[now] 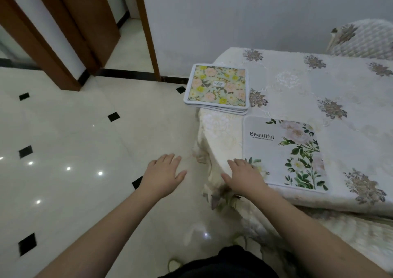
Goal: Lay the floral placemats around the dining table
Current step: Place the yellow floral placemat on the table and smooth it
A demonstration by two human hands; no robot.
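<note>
A white placemat [285, 152] with green leaves and the word "Beautiful" lies flat near the dining table's [350, 128] front left corner. My right hand [244, 175] rests with straight fingers on that mat's near left corner. A stack of placemats [217, 86] with a pink and yellow flower print sits further back at the table's left edge, slightly overhanging it. My left hand [163, 173] hovers with spread fingers over the floor, left of the table, holding nothing.
A cream floral tablecloth covers the table and hangs down at its corner [214, 171]. A quilted chair back [365, 39] stands at the far right. Glossy tiled floor [85, 150] stretches left towards brown door frames [63, 33]. The wall runs behind the table.
</note>
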